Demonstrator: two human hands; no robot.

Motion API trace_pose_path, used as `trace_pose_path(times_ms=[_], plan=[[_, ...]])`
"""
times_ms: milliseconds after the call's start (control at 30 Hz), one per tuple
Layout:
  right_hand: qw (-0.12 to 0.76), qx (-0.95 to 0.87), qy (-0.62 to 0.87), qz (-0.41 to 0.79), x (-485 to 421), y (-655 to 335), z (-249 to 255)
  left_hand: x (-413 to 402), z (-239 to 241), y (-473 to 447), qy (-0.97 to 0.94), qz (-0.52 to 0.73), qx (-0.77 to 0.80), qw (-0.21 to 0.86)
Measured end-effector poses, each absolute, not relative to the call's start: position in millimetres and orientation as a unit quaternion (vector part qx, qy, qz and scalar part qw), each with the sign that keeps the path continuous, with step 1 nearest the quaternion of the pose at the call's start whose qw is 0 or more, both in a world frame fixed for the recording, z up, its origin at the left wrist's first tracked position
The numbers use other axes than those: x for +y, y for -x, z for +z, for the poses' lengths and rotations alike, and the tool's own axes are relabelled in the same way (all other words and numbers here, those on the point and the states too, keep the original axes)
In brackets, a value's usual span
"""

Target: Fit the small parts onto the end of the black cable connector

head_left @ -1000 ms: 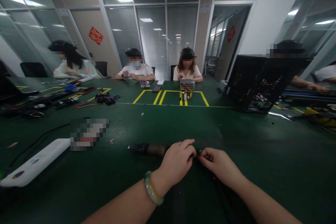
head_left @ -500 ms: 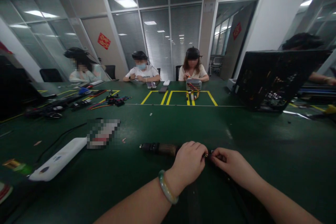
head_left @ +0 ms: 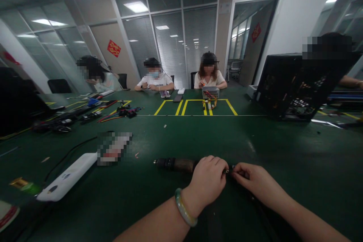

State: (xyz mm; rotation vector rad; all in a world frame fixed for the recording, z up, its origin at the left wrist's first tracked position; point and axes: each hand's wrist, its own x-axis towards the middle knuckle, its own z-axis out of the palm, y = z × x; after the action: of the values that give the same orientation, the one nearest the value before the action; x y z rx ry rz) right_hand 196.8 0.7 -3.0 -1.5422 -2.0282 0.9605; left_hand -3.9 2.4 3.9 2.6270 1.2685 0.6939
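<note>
Since the earlier frame, the camera's view shifts only slightly, nudging everything a little right and down; the left hand [head_left: 210, 177] and right hand [head_left: 256, 178] keep their places relative to the tool [head_left: 176, 164]. I judge that the handling stays on one small spot, with no visible change there.

Nearest, a bracelet [head_left: 185, 207] circles the left wrist, and a dark cord [head_left: 262, 210] trails from the right hand towards the viewer. The left hand is curled nearly closed over the tool's rear end. The right thumb and forefinger are pinched together, apparently on the cord's end. A small metal piece [head_left: 227, 171] shows between the hands; whether it joins both sides, I cannot tell. The tool lies across the green table [head_left: 170, 211], tip pointing left.

To the left lies a long white object [head_left: 69, 177]. Beyond are tangled wires [head_left: 124, 112] and, at right, a black computer case [head_left: 295, 90]. Two co-workers [head_left: 153, 80] [head_left: 210, 78] sit across the table.
</note>
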Motion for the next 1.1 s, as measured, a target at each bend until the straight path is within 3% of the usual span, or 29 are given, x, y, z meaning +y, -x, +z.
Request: trace_pose_path(times_ms=[1100], plan=[[0.19, -0.728, 0.551, 0.362, 3.7, -198.6, -6.6, 2.4, 2.4, 5.3, -0.872, 0.235, 0.423, 0.067]])
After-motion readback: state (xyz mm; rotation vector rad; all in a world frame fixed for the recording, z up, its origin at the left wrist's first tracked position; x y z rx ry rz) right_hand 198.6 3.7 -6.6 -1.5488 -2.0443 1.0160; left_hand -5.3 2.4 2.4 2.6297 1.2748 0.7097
